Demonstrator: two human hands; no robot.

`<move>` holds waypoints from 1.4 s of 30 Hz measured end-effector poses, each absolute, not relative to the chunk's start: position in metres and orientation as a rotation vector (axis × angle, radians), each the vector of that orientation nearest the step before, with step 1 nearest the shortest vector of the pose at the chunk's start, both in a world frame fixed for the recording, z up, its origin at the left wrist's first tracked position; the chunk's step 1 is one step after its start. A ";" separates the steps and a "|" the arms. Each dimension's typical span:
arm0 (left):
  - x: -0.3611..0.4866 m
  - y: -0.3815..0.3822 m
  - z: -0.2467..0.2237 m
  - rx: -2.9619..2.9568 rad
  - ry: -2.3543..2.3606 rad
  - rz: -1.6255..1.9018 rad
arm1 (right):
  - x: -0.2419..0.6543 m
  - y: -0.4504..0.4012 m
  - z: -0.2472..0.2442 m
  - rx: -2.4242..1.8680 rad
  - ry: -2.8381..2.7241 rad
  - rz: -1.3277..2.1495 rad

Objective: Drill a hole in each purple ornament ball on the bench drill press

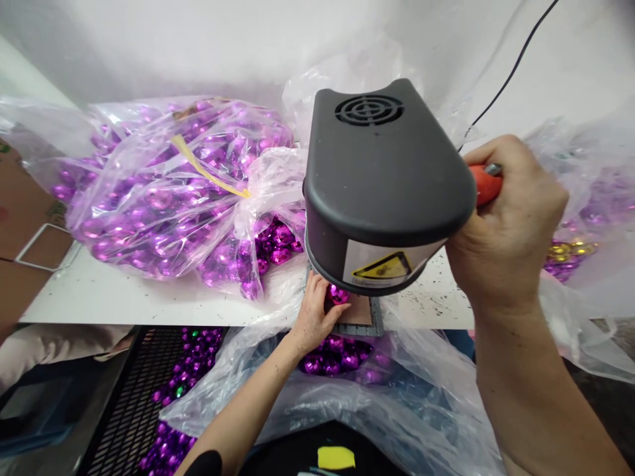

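A dark grey machine housing point(387, 172) with a round vent and a yellow warning label fills the middle of the view. My right hand point(518, 211) is closed around the red handle point(487, 185) on its right side. Under the housing's front edge, my left hand point(310, 316) has its fingers and thumb around a shiny purple faceted ball point(340, 294). The ball is partly covered by the fingers and the housing. Beneath it lie a brown pad point(358, 311) and a grey base point(378, 324). The machine's working part is hidden by the housing.
A tied clear bag point(169, 205) of purple balls lies on the white table point(163, 301) at left. Another bag point(605, 205) stands at right. Below the table edge are loose purple balls point(342, 357) in plastic and a black mesh crate point(119, 396). A black cable point(516, 69) hangs behind.
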State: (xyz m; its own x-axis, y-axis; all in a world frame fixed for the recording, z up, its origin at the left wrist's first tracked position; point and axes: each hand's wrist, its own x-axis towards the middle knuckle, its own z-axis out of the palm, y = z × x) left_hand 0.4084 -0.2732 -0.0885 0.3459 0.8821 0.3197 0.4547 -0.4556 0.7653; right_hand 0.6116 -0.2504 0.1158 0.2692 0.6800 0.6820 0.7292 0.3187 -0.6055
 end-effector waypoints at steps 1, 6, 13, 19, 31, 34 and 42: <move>0.409 -0.273 -0.088 2.058 1.171 0.986 | 0.612 -0.250 0.115 -1.377 -1.444 -0.065; 0.412 -0.273 -0.089 2.111 1.155 0.954 | 0.612 -0.249 0.115 -1.350 -1.471 -0.057; 0.413 -0.274 -0.088 2.121 1.128 0.907 | 0.612 -0.249 0.116 -1.370 -1.431 -0.048; 0.421 -0.267 -0.091 2.016 1.148 0.865 | 0.612 -0.248 0.111 -1.362 -1.411 -0.101; 0.421 -0.273 -0.074 2.039 1.133 0.742 | 0.615 -0.252 0.108 -1.382 -1.437 -0.148; 0.420 -0.274 -0.075 2.041 1.138 0.729 | 0.613 -0.264 0.101 -1.339 -1.439 -0.276; 0.419 -0.276 -0.074 2.052 1.153 0.810 | 0.620 -0.316 0.063 -1.293 -1.545 -0.364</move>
